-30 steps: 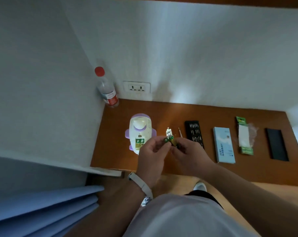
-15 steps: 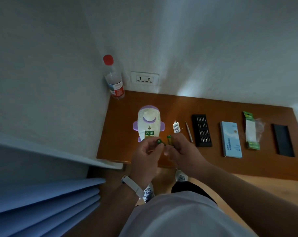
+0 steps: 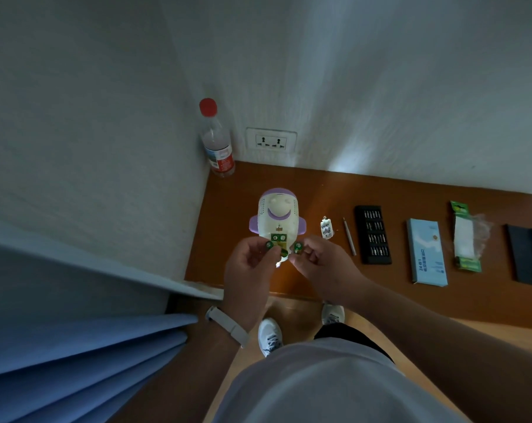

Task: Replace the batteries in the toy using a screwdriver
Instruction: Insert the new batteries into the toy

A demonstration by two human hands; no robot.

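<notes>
Far left: blue curtain, hanging below the desk edge.
Back left corner of desk: bottle, red cap, upright, against the wall. Socket on the wall just to its right.

Toy: white and purple, lying flat on the desk, near the left end, underside up. Battery bay open; two seated cells show green ends in it.

Left hand: white band on the wrist. Thumb and fingertips curled, pinching left cell, green, just over the toy's near end.
Third cell: green end shows between the two hands. Cannot tell which hand holds it.
Right hand: fingers curled, pinching right cell, green, just beside the bay. Hands are close together, not touching.

Right of the toy, in a row on the desk, each apart from the next:
- cover, small, white
- screwdriver, thin, lying loose, untouched
- bit case, black, open, bits in rows
- box, light blue, flat
- battery pack, green card, clear plastic torn open
- lid, black, flat, at the right end
</notes>
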